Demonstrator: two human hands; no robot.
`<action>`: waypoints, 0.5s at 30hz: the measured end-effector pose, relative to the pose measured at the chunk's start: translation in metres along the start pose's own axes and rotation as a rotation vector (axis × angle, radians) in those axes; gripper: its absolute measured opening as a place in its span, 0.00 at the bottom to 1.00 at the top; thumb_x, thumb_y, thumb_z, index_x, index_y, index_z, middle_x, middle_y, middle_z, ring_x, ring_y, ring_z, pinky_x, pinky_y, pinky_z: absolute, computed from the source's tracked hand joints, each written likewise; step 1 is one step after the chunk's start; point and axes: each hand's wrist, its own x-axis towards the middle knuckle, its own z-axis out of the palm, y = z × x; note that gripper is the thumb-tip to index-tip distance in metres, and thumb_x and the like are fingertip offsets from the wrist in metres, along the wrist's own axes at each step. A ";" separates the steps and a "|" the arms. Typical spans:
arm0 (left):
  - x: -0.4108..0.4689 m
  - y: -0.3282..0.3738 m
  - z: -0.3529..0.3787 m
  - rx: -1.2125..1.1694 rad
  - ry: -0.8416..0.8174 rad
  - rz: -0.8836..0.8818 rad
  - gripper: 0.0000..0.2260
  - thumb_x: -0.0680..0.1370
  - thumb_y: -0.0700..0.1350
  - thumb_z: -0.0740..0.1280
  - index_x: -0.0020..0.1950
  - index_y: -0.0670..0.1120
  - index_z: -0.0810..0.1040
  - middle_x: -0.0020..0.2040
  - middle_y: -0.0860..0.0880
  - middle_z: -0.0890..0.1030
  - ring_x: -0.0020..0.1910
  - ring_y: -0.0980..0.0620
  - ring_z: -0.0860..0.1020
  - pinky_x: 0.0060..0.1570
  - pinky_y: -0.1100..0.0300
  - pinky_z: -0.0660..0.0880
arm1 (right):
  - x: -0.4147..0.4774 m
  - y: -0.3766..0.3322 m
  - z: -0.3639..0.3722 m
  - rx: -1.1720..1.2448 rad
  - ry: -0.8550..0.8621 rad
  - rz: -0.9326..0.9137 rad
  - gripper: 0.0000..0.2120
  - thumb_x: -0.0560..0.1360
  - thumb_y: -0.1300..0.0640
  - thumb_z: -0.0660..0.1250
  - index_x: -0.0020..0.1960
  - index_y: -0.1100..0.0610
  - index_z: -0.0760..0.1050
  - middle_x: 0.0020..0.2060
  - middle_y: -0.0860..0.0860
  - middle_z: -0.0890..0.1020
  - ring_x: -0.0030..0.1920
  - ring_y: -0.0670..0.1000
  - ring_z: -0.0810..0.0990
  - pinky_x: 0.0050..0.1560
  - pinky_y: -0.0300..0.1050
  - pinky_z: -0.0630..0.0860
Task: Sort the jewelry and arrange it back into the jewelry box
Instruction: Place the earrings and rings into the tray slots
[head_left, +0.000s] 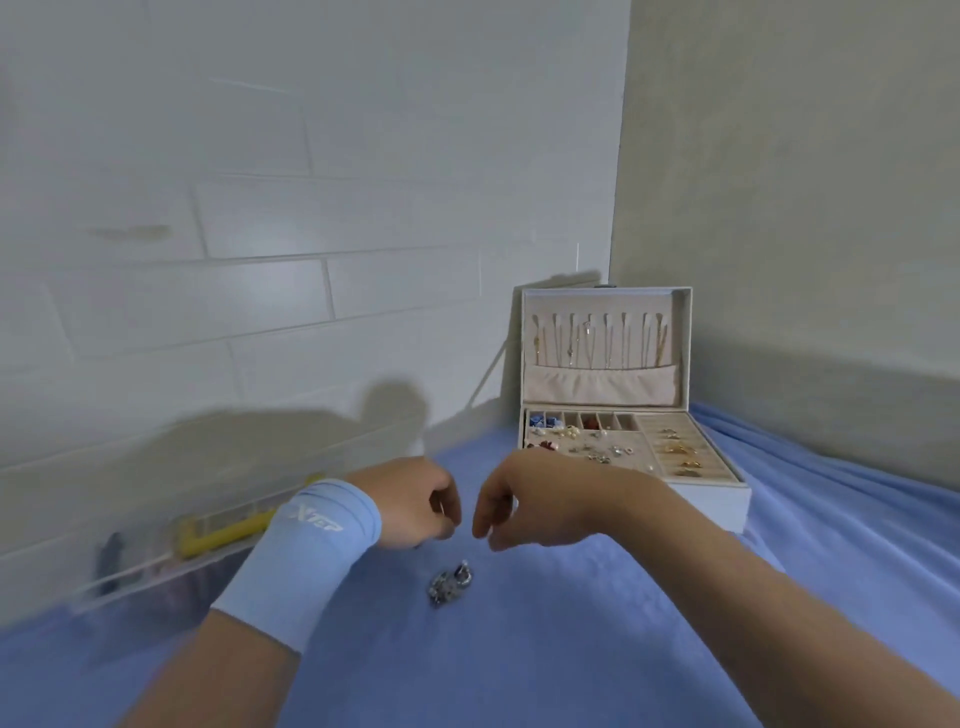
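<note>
A small heap of silver jewelry (450, 584) lies on the blue cloth (519, 670), just below both hands. The left hand (415, 501) and right hand (514, 499) hover close together with fingers curled, and I cannot tell whether either pinches anything. Beyond them the open jewelry box (719, 505) stands in the wall corner, with pieces in its compartments.

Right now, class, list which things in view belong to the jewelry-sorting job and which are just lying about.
Job: open jewelry box; silver jewelry pile on the blue cloth.
Lying about: clear plastic container; yellow object in it.
</note>
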 end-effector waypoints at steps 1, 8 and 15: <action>-0.002 -0.005 0.000 0.001 -0.031 -0.021 0.04 0.77 0.49 0.67 0.50 0.54 0.79 0.39 0.54 0.82 0.37 0.54 0.79 0.38 0.63 0.73 | 0.004 -0.003 0.008 -0.030 -0.017 -0.010 0.09 0.75 0.54 0.73 0.56 0.46 0.84 0.49 0.44 0.84 0.44 0.44 0.82 0.46 0.40 0.78; 0.007 -0.013 0.016 -0.013 -0.195 -0.104 0.04 0.73 0.48 0.73 0.46 0.49 0.83 0.34 0.50 0.83 0.28 0.54 0.80 0.32 0.64 0.78 | 0.010 -0.002 0.036 -0.001 0.020 -0.017 0.07 0.74 0.52 0.73 0.51 0.46 0.85 0.46 0.44 0.85 0.46 0.45 0.81 0.46 0.39 0.77; 0.008 -0.016 0.016 -0.070 -0.131 -0.061 0.04 0.76 0.44 0.67 0.41 0.50 0.79 0.34 0.50 0.83 0.28 0.53 0.80 0.33 0.64 0.77 | 0.005 0.014 0.027 0.125 0.107 0.016 0.01 0.73 0.58 0.73 0.44 0.53 0.84 0.41 0.49 0.86 0.27 0.45 0.80 0.32 0.38 0.77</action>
